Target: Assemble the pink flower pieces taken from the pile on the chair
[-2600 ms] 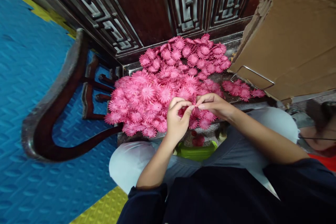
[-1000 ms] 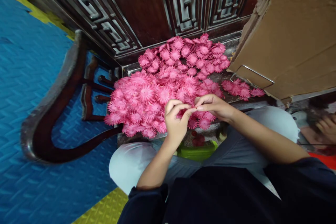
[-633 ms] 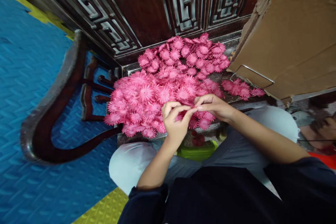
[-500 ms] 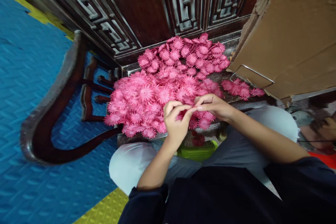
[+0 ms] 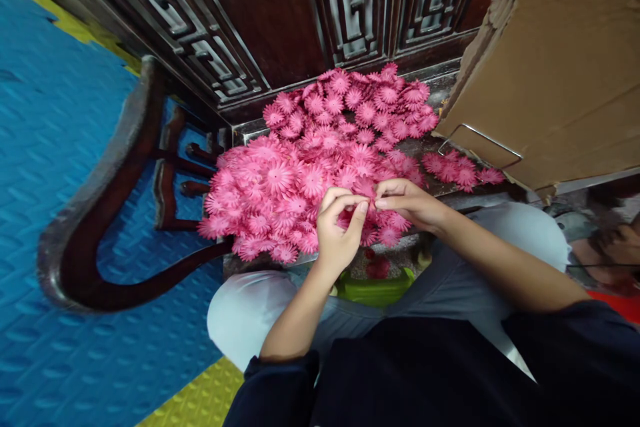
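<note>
A large heap of pink artificial flowers (image 5: 277,177) with thin, spiky petals lies on the dark wooden seat. Over its front right part, my left hand (image 5: 340,223) pinches with thumb and index finger. Close beside it, my right hand (image 5: 413,205) is closed in a similar pinch, the fingertips of both hands almost meeting. Between them shows a pink flower (image 5: 364,187), its petals slightly blurred and its lower part hidden by my fingers. Both hands appear to grip this flower at its edge.
A carved wooden backrest (image 5: 285,20) rises behind the heap, and a curved armrest (image 5: 75,240) stands at left. At right is a cardboard box (image 5: 560,67) with a metal wire handle (image 5: 483,140). Something green (image 5: 375,288) is between my knees. Blue matting (image 5: 55,147) covers the floor.
My left hand has shifted slightly right, its fingertips drawing a little apart from the right hand's. More of the pink flower shows between the hands. The heap looks unchanged.
</note>
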`<state>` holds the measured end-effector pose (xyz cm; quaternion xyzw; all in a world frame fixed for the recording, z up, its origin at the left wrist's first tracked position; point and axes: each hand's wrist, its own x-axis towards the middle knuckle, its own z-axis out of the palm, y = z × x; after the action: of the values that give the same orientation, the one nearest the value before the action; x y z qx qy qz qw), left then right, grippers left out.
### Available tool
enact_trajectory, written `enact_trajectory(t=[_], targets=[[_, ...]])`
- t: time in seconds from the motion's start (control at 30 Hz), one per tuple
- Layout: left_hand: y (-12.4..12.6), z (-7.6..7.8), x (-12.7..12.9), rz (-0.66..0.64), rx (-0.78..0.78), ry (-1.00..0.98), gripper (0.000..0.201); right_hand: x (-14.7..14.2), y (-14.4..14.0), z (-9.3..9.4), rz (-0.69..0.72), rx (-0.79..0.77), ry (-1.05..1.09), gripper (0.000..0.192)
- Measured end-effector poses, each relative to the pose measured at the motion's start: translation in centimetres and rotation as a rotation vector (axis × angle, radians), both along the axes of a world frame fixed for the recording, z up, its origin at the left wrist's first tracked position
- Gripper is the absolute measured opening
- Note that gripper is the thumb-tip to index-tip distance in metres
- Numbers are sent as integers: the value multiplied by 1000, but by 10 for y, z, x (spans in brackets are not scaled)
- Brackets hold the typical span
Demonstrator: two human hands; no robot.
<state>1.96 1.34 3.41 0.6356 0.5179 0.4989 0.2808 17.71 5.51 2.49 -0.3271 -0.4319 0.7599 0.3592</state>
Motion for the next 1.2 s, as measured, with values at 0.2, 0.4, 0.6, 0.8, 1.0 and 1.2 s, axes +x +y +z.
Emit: enact_trajectory(t=[0.2, 0.4, 0.6, 0.8, 1.0, 1.2], targets=[[1, -1, -2, -42, -54, -72, 12, 0, 0, 1, -3, 1, 7, 18], [3, -4, -3, -61, -131, -164, 12, 0, 0, 0, 28, -32, 52, 13], [5, -6, -6, -122, -242, -263, 12, -1, 1, -3, 1, -37, 59, 13], [5, -8, -6, -120, -266, -297, 13, 0, 1, -1, -5, -22, 74, 14], [4, -5, -4, -51, -180, -90, 14, -1, 1, -3, -12, 38, 27, 17], [-1, -6, 2, 183, 103, 383, 8, -7, -2, -7, -23, 58, -71, 24]])
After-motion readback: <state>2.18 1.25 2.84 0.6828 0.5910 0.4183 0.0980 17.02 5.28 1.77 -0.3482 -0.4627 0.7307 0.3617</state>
